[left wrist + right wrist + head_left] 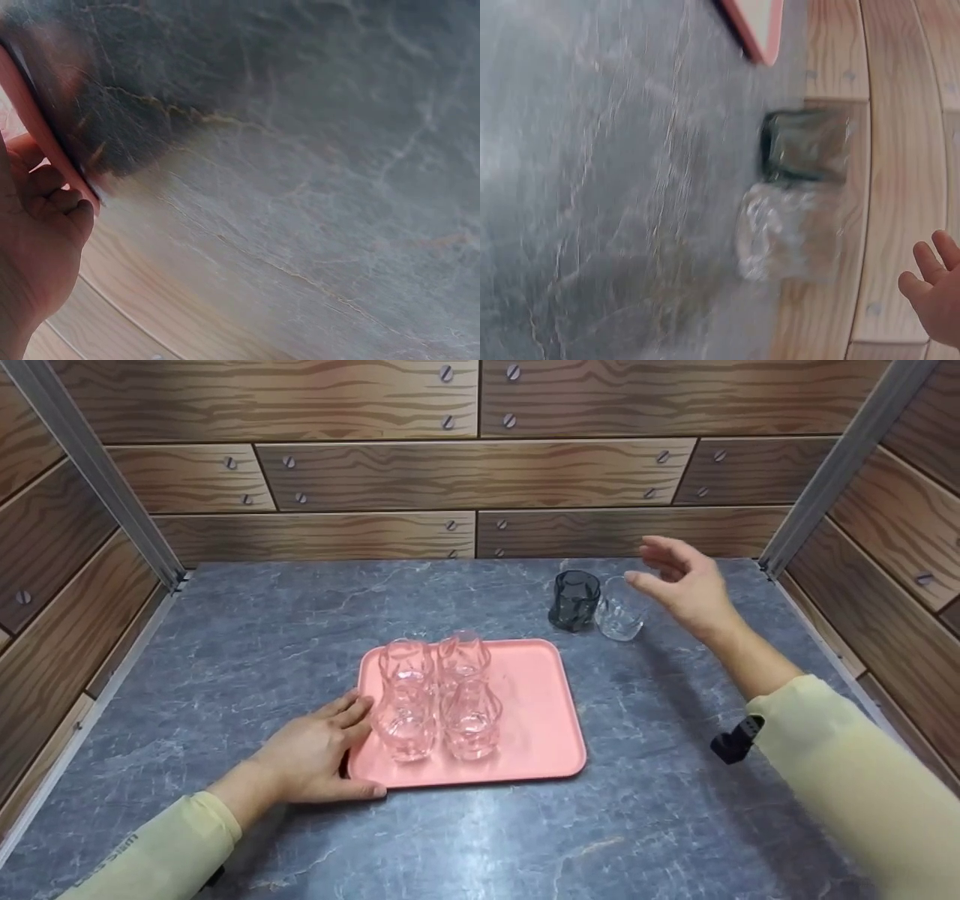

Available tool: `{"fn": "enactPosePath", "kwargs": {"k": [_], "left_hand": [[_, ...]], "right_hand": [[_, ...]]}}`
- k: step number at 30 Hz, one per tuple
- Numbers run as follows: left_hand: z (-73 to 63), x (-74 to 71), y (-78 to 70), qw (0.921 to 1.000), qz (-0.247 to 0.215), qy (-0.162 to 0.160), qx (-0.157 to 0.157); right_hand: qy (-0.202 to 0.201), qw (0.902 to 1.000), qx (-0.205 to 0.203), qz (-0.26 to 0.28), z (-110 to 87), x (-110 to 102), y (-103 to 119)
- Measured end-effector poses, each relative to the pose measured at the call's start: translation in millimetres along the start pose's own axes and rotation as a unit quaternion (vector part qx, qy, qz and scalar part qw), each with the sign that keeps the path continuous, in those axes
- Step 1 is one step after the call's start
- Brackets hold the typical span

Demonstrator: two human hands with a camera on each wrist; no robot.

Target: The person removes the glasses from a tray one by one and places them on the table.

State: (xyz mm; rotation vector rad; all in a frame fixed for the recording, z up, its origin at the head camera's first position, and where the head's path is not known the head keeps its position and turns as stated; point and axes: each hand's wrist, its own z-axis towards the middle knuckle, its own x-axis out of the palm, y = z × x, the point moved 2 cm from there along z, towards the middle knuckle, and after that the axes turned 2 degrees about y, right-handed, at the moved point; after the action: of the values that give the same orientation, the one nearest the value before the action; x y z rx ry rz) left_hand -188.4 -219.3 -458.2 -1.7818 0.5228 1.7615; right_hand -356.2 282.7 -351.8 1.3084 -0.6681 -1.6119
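Note:
A pink tray (536, 712) lies on the table, with several clear glasses (472, 727) standing in two rows on its left and middle part. My left hand (315, 750) holds the tray by its near left corner, fingers along the left rim and thumb at the front edge. In the left wrist view, curled fingers (64, 199) meet the tray's rim (37, 112). Behind the tray, to its right, a dark grey glass (574, 600) and another clear glass (621, 615) stand side by side. Just right of that clear glass, my right hand (690, 585) is raised with parted fingers and holds nothing.
The marbled grey table (247, 660) is enclosed by wood-patterned panels (472, 472) at the back and both sides. Metal posts (825, 472) stand at the back corners. A small black object (735, 741) hangs at the right sleeve cuff.

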Motion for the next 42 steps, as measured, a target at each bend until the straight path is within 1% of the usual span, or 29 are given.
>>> {"fn": "enactPosePath", "kwargs": {"k": [7, 11, 16, 20, 24, 28, 34, 38, 42], "left_hand": [[-1.0, 1.0, 0.6, 1.0000, -0.004, -0.002, -0.005], [-1.1, 2.5, 0.6, 0.9999, -0.010, -0.007, -0.001], [-1.6, 1.8, 0.5, 0.9999, -0.012, -0.006, -0.003], [-2.0, 0.5, -0.2, 0.9999, -0.013, -0.005, -0.005], [-2.9, 0.4, -1.0, 0.9999, -0.014, -0.001, -0.009], [-3.1, 0.5, -1.4, 0.9999, -0.013, 0.000, -0.009], [-1.7, 0.7, -1.0, 0.9999, -0.008, -0.011, 0.000], [-1.0, 0.4, -1.0, 0.9998, -0.005, -0.016, 0.004], [-0.6, 0.3, -1.0, 0.9998, -0.007, -0.017, 0.004]], "right_hand": [[0.031, 0.9976, -0.025, 0.057, -16.6, 25, 28], [0.056, 0.9956, -0.031, 0.069, -24.6, 41, 40], [0.088, 0.9924, -0.027, 0.081, -35.6, 62, 48], [0.122, 0.9884, -0.034, 0.084, -46.5, 80, 51], [0.156, 0.9849, -0.044, 0.061, -58.3, 99, 51], [0.184, 0.9809, -0.045, 0.043, -69.9, 117, 51], [0.216, 0.9744, -0.045, 0.040, -83.4, 139, 51], [0.233, 0.9707, -0.037, 0.047, -89.8, 150, 49], [0.250, 0.9660, -0.040, 0.052, -94.9, 159, 47]]}}
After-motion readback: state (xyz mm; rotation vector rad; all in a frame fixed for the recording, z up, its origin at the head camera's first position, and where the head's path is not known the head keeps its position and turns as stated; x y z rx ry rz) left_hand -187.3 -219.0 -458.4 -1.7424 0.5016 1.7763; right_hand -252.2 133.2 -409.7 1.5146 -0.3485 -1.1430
